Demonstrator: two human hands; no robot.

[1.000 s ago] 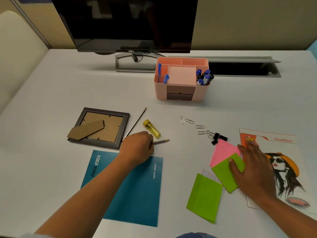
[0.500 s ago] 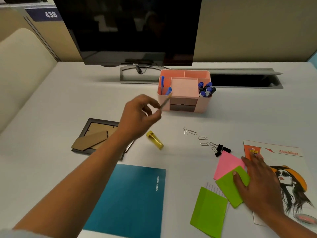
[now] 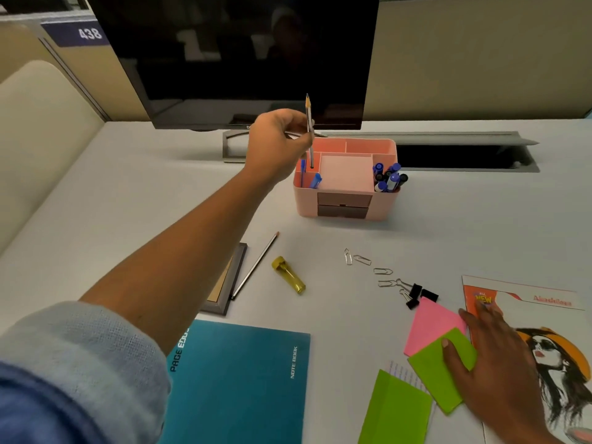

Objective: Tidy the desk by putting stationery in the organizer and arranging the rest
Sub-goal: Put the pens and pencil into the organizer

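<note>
Left hand [image 3: 278, 145] pinches a pencil [image 3: 309, 129] upright over the organizer [image 3: 306, 200] at twelve o'clock, next likely lowering and releasing it; right hand [image 3: 499, 363] rests flat on a green note [image 3: 429, 373] at four o'clock.

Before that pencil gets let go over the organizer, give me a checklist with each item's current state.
1. Left hand grip pinches the pencil: ok.
2. Pencil upright, point up, lower end at the pink organizer's left slot: ok.
3. Room in that slot beside the blue pens: ok.
4. Lower end touching the slot floor: cannot tell.
5. Right hand flat on the green sticky note, away from the organizer: ok.
6. Second pencil stowed: not ok, it lies on the desk.
</note>
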